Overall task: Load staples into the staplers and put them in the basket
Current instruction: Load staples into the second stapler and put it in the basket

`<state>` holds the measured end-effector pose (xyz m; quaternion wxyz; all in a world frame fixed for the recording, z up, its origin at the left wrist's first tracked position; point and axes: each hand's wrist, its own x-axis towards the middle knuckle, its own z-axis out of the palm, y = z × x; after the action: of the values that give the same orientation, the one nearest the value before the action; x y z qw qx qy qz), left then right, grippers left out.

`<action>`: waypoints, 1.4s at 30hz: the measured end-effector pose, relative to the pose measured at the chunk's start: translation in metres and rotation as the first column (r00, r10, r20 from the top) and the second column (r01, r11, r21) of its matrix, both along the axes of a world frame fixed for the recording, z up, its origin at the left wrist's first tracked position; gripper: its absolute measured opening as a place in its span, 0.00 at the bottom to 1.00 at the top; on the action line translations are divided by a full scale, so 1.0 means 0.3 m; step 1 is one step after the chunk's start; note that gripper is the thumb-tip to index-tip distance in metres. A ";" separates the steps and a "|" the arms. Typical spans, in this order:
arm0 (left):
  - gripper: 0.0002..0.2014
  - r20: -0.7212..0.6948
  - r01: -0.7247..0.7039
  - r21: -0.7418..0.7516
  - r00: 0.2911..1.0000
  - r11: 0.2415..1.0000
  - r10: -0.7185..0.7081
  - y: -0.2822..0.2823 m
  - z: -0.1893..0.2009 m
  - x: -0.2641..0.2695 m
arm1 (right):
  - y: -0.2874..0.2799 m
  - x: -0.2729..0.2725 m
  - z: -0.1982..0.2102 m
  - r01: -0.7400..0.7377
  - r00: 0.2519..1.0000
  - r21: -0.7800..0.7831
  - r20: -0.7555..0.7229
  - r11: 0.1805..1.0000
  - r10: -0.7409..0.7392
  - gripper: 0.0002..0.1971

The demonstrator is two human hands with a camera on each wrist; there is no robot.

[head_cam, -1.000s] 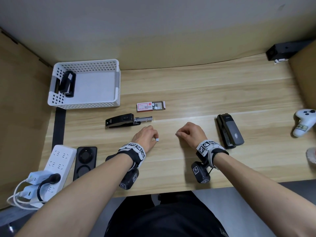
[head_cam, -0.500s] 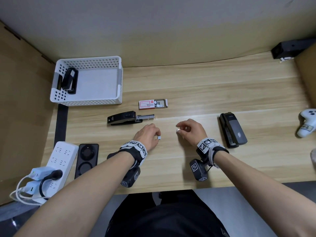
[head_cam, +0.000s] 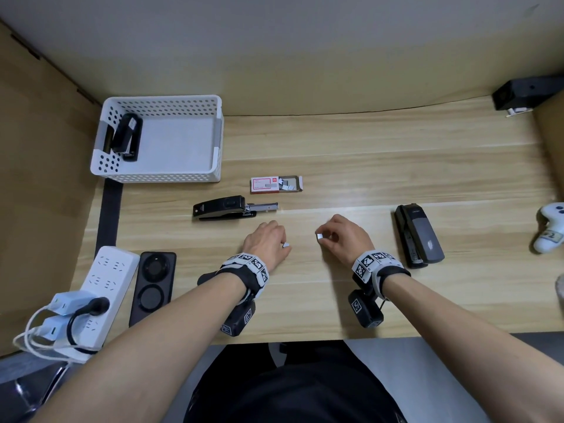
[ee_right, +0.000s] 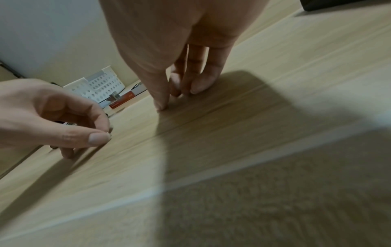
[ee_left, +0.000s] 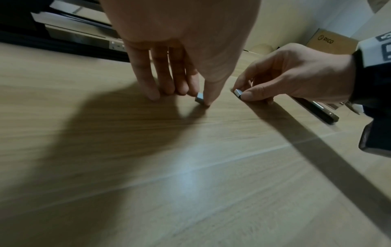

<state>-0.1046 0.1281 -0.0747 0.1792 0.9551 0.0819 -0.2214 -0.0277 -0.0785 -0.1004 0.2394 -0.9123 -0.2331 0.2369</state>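
Across the pale wood-grain desk [head_cam: 366, 166], the white perforated plastic basket [head_cam: 158, 174] sits at the far left with one black stapler [head_cam: 126, 137] already lying inside. Right of the hands lies a grey-and-black stapler [head_cam: 418, 236], closed. Nearer the middle, a slim black stapler [head_cam: 224, 208] lies on its side with its metal magazine rail [head_cam: 263, 207] slid out, waiting. Just behind it, the small red-and-white cardboard staple box [head_cam: 276, 184] is open, loose silver strips showing.

Now the hands, both low over the desk and near each other. The left hand [head_cam: 268, 242] pinches a short silver staple block [ee_left: 200, 98] between thumb and forefinger, other fingers touching the wood. The right hand [head_cam: 343, 239] pinches a second short staple piece [ee_left: 238, 92] the same way, narrow grip.

My read: this is the loading step for the slim black stapler, one done, two to go. It looks like a strip in two pieces. Next move calls for carrying a piece to that open rail and seating it squarely astride the channel; tiny, slippery, easy to drop or set crooked.
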 end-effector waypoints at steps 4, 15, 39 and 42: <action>0.06 0.038 0.042 -0.038 0.998 0.998 -0.041 0.019 -0.007 -0.011 | 0.008 -0.014 -0.001 -0.010 0.997 0.042 0.076 0.999 0.007 0.05; 0.06 0.067 0.066 -0.092 0.996 0.994 -0.060 0.051 -0.019 -0.019 | 0.052 -0.011 0.026 0.125 0.992 -0.088 0.045 0.988 -0.121 0.13; 0.32 0.102 0.015 0.014 0.995 1.000 -0.016 0.512 0.206 0.001 | 0.461 0.095 0.166 -0.153 0.984 0.001 0.089 0.988 0.153 0.05; 0.26 0.025 0.009 0.030 1.000 1.000 -0.010 0.521 0.150 -0.002 | 0.478 0.095 0.136 -0.180 0.979 -0.023 0.095 0.983 0.181 0.06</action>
<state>-0.1053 0.2846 -0.0296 0.1648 0.9607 0.0786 -0.2091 0.0009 0.0648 -0.0596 0.1989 -0.8994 -0.3246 0.2149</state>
